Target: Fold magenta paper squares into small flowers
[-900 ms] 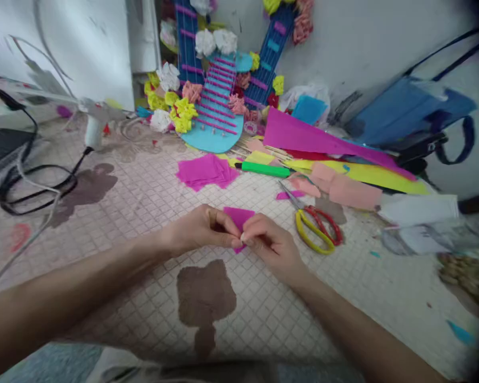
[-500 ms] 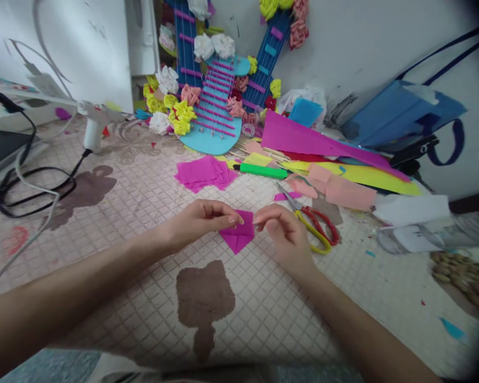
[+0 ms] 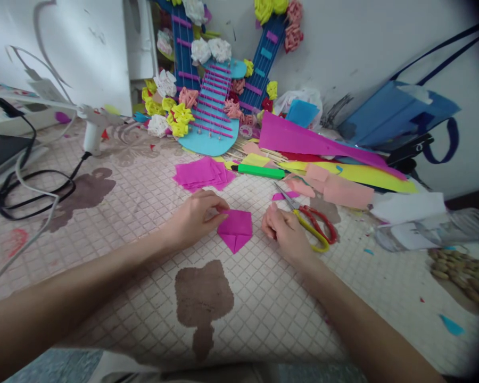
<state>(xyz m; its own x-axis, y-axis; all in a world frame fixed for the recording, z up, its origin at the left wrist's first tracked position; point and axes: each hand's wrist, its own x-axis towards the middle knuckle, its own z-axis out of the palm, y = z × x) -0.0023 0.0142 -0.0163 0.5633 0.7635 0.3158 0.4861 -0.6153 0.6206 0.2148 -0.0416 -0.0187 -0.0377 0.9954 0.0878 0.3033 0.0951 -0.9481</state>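
A small magenta folded-paper pentagon lies on the light grid-patterned table, tip toward the near edge. The left hand is nearer, at its far-left corner, grip unclear; the right hand, fingers curled closed, sits apart.

A folded magenta paper square is observed flat on the lattice-patterned tablecloth, its outline five-sided. The upper panel is plain; below a crosswise line, a triangular tip is directed toward the person, divided by a short central seam. The upper left edge is overlapped by the left hand.
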